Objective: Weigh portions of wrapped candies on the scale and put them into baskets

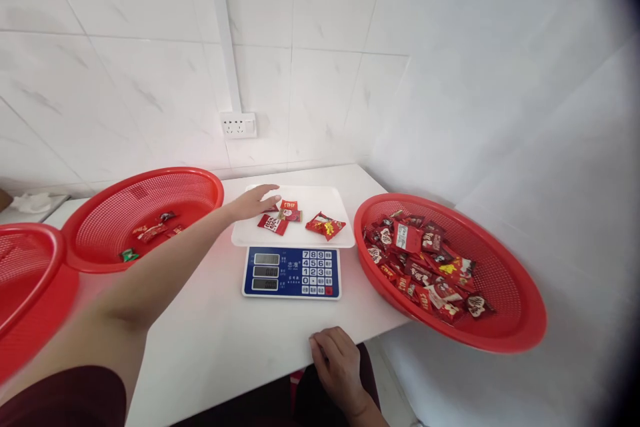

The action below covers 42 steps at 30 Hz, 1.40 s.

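My left hand (257,202) reaches over the left part of the scale's white tray (320,197), its fingers stretched out and the thumb apart. A red packet lies partly hidden beneath those fingers. Beside them, several small red snack packets (273,224) lie in a loose group. A larger red and yellow packet (326,225) sits apart on the right of the tray. The digital weighing scale (292,273) has a blue keypad panel with three displays. At the table's front edge rests my right hand (336,363), fingers curled in, with nothing visible in it.
A red plastic basket (525,320) heaped with wrapped snacks stands at the right, overhanging the white table (210,347). On the left, one red basket (100,213) holds a few packets, including a green one (129,255). Another red basket (37,307) is nearer me. A tiled wall with a socket (239,125) stands behind.
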Tool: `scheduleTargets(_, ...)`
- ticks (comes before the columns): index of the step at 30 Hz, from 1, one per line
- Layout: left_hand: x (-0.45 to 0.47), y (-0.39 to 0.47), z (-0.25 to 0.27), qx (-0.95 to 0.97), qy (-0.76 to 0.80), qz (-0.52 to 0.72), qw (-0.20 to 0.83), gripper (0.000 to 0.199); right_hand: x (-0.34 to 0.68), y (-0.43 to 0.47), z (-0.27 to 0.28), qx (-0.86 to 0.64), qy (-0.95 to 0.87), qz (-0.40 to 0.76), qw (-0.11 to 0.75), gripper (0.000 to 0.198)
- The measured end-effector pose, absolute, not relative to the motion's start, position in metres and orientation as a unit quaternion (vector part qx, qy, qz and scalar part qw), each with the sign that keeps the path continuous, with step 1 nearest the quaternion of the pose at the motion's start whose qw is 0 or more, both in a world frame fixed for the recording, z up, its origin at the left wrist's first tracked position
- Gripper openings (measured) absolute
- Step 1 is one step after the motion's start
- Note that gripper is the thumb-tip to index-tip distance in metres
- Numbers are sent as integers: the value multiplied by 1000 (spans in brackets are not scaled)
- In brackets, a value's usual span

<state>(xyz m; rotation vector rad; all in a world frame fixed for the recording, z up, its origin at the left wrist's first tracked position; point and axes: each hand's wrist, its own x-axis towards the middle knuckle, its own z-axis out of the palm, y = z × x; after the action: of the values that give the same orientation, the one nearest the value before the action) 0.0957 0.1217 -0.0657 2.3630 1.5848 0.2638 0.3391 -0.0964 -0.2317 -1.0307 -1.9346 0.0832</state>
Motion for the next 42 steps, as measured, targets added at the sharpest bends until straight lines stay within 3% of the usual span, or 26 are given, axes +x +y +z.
scheduleTargets(8, 91, 104, -72, 831, 531, 20, 165, 94, 339, -96, -234, -414, -786, 32, 459, 10)
scheduleTargets(26, 100, 96, -71, 782, 601, 52, 158, 62, 337, -96, -229, -416, -785, 23, 458, 13)
scheduleTargets(35, 109, 103, -61, 766, 609, 139, 153, 38, 337, -96, -231, -424, -782, 24, 456, 13)
scheduleTargets(38, 124, 111, -65, 783, 585, 156, 141, 42, 337, -97, -231, -422, -782, 26, 457, 13)
scheduleTargets(42, 146, 115, -82, 825, 534, 135, 126, 63, 337, -97, -230, -424, -781, 24, 457, 13)
